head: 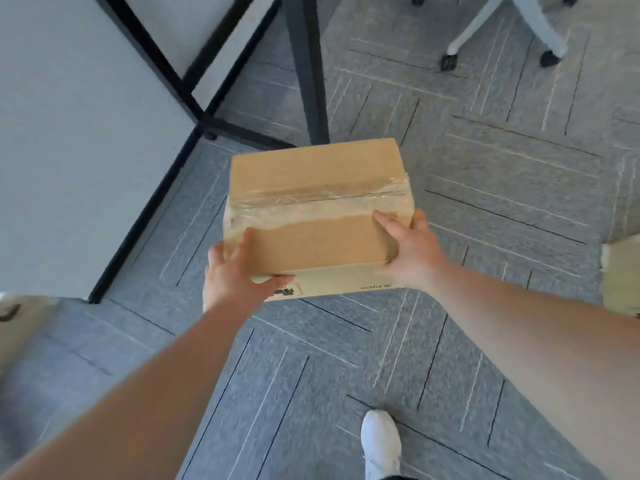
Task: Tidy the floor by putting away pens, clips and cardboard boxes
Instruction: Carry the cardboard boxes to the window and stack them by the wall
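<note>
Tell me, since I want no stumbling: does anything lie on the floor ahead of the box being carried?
Nothing lies directly ahead. The box, in the grip of the left hand and right hand, is above bare carpet. Black table legs stand just beyond it, and a chair base farther right.

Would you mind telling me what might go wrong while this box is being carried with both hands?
1. The left hand and right hand grip only the near corners of the cardboard box, so its far end might tip down.
2. The black table leg stands just beyond the box and could be bumped.
3. Another cardboard box lies on the carpet at the right edge, a possible trip hazard.
</note>
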`<act>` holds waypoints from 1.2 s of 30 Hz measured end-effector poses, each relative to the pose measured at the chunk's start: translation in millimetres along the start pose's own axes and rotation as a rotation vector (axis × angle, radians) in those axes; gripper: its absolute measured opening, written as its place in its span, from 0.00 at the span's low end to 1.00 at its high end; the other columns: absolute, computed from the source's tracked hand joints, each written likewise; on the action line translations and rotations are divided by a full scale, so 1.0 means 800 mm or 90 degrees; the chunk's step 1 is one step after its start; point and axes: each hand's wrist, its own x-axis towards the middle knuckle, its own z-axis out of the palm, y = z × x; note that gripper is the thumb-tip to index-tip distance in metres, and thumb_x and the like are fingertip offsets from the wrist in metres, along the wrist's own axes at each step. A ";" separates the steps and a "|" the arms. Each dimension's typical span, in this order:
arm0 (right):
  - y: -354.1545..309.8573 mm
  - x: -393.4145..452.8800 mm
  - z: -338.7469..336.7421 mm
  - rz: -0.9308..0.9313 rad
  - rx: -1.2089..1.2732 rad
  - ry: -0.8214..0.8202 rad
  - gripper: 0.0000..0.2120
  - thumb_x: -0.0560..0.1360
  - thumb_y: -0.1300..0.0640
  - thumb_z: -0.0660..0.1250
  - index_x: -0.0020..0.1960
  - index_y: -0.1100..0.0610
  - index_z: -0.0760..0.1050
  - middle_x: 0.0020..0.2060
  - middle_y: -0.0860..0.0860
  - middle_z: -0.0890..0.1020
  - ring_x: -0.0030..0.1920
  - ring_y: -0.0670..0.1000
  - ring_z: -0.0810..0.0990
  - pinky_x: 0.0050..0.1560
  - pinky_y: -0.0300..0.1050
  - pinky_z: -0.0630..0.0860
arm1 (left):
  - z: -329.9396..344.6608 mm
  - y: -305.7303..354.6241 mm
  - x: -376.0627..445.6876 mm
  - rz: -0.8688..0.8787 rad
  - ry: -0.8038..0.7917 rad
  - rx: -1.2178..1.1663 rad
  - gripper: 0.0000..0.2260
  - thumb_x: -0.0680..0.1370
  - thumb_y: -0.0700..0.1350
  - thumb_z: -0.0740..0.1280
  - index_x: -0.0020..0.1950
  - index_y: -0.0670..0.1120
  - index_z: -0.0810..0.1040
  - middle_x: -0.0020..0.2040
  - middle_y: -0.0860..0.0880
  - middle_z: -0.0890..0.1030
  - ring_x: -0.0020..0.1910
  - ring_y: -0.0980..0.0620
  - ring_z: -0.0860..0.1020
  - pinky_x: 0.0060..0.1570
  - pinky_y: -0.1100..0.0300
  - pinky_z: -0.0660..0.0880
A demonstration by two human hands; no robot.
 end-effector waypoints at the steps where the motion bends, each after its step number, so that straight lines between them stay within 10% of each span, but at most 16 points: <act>1: -0.021 -0.007 0.011 -0.015 -0.009 -0.011 0.46 0.67 0.60 0.76 0.73 0.34 0.55 0.76 0.51 0.43 0.74 0.60 0.56 0.72 0.53 0.61 | -0.010 -0.022 -0.010 -0.016 0.013 -0.014 0.48 0.60 0.68 0.73 0.73 0.64 0.52 0.72 0.48 0.55 0.68 0.43 0.67 0.58 0.46 0.75; 23: -0.433 -0.310 0.449 -0.364 -0.301 -0.248 0.47 0.68 0.61 0.76 0.74 0.34 0.53 0.77 0.51 0.38 0.75 0.61 0.56 0.68 0.52 0.69 | -0.150 -0.601 -0.383 -0.392 0.210 -0.194 0.46 0.62 0.68 0.71 0.75 0.59 0.54 0.68 0.47 0.62 0.67 0.46 0.67 0.63 0.52 0.69; 36: -0.687 -0.251 0.631 -0.470 -0.344 -0.280 0.46 0.67 0.58 0.77 0.73 0.35 0.56 0.77 0.52 0.39 0.75 0.60 0.56 0.72 0.51 0.63 | -0.231 -0.832 -0.282 -0.495 0.286 -0.243 0.47 0.62 0.67 0.72 0.76 0.58 0.54 0.72 0.44 0.58 0.71 0.43 0.63 0.70 0.50 0.62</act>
